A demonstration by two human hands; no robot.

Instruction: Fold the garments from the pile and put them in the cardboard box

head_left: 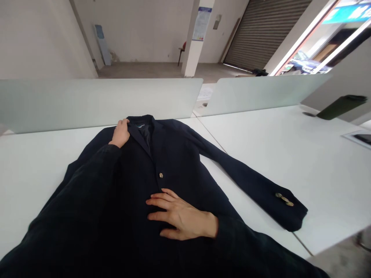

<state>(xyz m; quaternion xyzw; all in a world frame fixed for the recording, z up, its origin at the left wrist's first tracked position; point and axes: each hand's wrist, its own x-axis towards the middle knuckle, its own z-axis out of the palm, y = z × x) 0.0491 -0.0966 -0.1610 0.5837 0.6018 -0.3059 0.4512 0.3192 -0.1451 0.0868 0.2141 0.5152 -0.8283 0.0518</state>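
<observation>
A dark navy blazer (179,154) lies front side up on the white table, its collar toward the divider. Gold buttons show on its front, and several more at the cuff of the sleeve stretched out to the right. At the left side of the collar, my left hand (121,133) has its fingers closed on the lapel edge; the fingertips are partly hidden. My right hand (182,218) rests flat on the lower front, fingers spread, just below the front button (161,175). My dark sleeves blend into the cloth, so the blazer's lower part is hard to make out.
Behind the white table (261,146) stand frosted divider panels (101,102). A dark green object (340,107) sits at the far right, near a dark item in a white frame (362,138). Beyond are a pillar (193,58), a water dispenser (102,44) and a roller shutter (261,34).
</observation>
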